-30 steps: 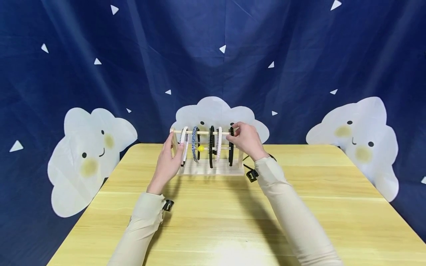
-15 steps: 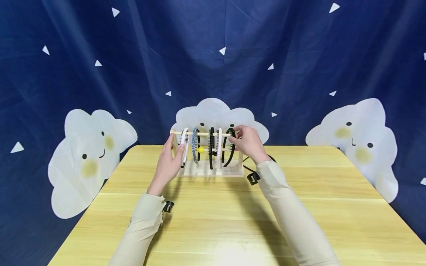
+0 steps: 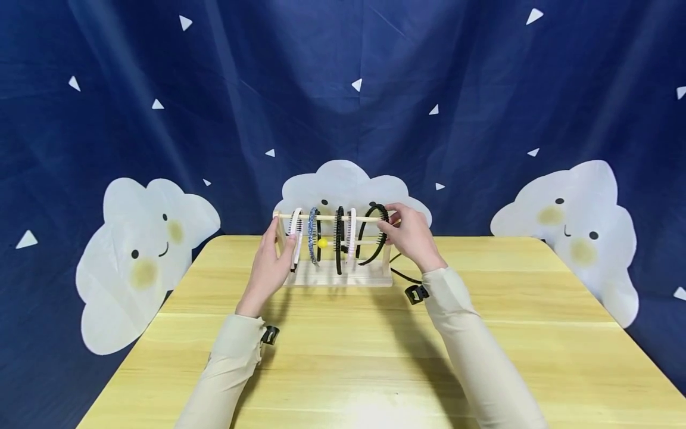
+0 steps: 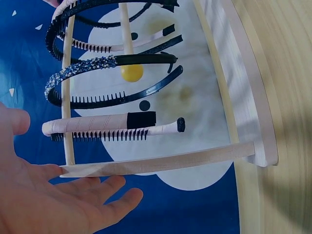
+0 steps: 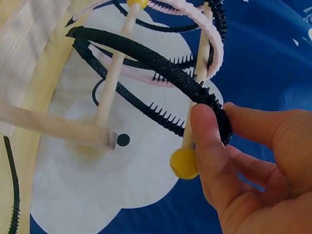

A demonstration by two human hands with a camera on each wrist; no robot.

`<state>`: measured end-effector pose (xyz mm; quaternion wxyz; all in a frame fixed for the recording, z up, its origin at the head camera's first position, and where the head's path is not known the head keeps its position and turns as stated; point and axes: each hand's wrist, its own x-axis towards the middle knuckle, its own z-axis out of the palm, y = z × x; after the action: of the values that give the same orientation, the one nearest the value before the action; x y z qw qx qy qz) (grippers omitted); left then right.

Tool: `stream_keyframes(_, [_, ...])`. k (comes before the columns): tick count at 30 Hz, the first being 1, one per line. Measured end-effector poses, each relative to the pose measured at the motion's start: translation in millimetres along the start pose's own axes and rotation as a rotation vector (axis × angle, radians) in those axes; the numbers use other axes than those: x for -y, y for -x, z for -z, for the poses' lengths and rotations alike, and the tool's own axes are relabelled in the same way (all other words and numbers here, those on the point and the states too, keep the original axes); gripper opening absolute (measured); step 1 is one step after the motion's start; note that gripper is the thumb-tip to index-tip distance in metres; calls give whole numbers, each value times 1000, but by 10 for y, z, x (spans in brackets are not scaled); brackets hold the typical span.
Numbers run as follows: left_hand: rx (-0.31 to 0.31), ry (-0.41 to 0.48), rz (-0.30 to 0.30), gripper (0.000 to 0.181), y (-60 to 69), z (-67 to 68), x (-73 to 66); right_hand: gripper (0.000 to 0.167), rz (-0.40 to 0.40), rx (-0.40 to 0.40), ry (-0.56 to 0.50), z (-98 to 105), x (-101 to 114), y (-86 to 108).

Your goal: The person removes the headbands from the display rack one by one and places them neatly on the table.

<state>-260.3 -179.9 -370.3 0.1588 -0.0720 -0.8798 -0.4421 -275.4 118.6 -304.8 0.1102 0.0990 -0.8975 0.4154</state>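
Note:
My right hand (image 3: pixel 415 238) pinches the black headband (image 5: pixel 146 56) between thumb and fingers, at its top curve. That headband hangs turned at an angle around the upper rod, near the rod's yellow end knob (image 5: pixel 184 163). My left hand (image 3: pixel 266 268) touches the left upright (image 4: pixel 161 163) of the wooden rack (image 3: pixel 343 277), fingers fairly straight and thumb apart. Along the rods between the hands hang a white or pale pink headband (image 3: pixel 296 238), a blue glittery headband (image 3: pixel 312 238), another black headband (image 3: pixel 339 244) and a pale pink one (image 3: pixel 351 235).
The rack stands at the far side of the wooden table (image 3: pixel 343 357). A second yellow knob (image 3: pixel 322 243) ends the lower rod. Behind hangs a dark blue curtain (image 3: pixel 343 71) with cloud shapes. A black cable (image 3: pixel 405 276) lies beside the right wrist.
My right hand has moved to the right along the upper rod with the black headband, which has turned from edge-on to an angle. My left hand stays at the left upright.

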Motion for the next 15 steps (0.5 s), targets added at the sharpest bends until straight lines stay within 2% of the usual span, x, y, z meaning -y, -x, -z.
stream_keyframes(15, [3,8,11,73,-3,8,1,47,-9,-80,-5,157,-91,57])
